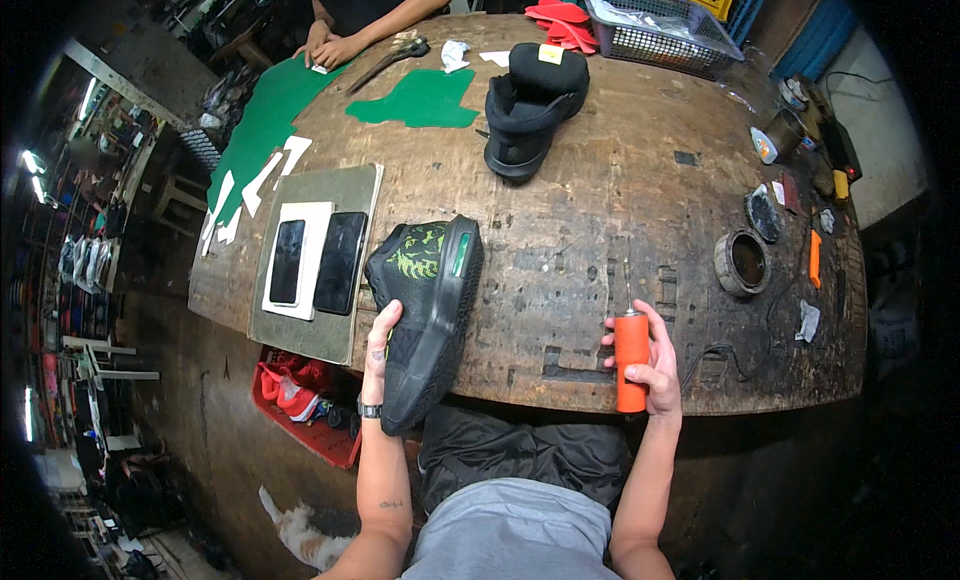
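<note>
A scarred wooden workbench fills a cluttered workshop. The left hand clamps a black shoe with green markings on its side at the near edge, overhanging it. The right hand is closed around an orange-handled awl (needle up, just beside). A loosened hold could drop the shoe; a slipped needle could prick the fingers

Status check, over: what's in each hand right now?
Left hand grips black shoe on its side. Right hand holds orange-handled awl, tip up. Two phones lie beside shoe.
</note>
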Demonstrator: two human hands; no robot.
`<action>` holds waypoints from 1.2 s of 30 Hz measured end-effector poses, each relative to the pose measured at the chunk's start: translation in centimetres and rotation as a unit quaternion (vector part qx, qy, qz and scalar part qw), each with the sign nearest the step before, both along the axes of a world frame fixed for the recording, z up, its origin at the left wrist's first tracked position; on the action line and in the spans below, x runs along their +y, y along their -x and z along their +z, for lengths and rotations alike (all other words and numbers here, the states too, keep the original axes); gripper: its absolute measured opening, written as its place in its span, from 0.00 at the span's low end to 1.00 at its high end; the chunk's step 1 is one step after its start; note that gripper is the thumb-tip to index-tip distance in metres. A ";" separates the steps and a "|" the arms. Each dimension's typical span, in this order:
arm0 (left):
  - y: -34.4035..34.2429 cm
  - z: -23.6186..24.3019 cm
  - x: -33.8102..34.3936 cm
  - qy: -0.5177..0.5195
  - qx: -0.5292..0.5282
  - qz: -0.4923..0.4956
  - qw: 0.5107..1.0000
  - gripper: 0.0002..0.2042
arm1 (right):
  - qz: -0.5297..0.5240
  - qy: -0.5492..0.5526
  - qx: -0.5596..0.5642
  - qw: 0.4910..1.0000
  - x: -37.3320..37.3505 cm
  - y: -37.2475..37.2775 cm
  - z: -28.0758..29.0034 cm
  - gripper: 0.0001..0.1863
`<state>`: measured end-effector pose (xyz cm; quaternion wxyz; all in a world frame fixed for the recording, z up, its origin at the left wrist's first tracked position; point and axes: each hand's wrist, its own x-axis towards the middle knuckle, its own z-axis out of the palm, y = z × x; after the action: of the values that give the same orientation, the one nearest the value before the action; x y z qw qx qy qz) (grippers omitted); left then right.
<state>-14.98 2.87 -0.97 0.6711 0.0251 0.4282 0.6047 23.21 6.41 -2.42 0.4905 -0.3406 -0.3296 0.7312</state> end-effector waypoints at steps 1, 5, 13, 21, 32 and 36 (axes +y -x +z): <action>0.1 0.1 0.0 0.004 -0.003 -0.004 1.000 0.26 | 0.000 -0.001 -0.001 1.000 0.0 0.0 0.0 0.57; 0.6 0.9 -0.5 0.026 -0.004 -0.052 0.998 0.27 | 0.004 -0.007 0.002 1.000 -0.2 0.0 0.0 0.57; 0.2 3.0 -4.8 -0.099 -0.232 -0.023 0.967 0.36 | -0.004 0.004 0.040 0.999 -0.7 -0.8 1.6 0.54; 2.9 4.1 -2.6 0.138 -0.066 -0.164 0.974 0.28 | 0.123 -0.220 -0.312 0.916 -1.4 -1.4 6.7 0.38; 5.2 3.3 1.0 0.089 0.085 -0.354 0.927 0.41 | 0.177 -0.343 -0.634 0.670 0.8 1.5 8.2 0.12; 5.3 3.5 1.1 0.096 0.072 -0.367 0.923 0.40 | 0.174 -0.368 -0.632 0.659 0.8 1.6 6.9 0.11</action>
<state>-20.26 3.97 2.56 0.8126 0.1589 0.4921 0.2688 21.56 7.21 4.47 0.1130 -0.4489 -0.8559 0.2305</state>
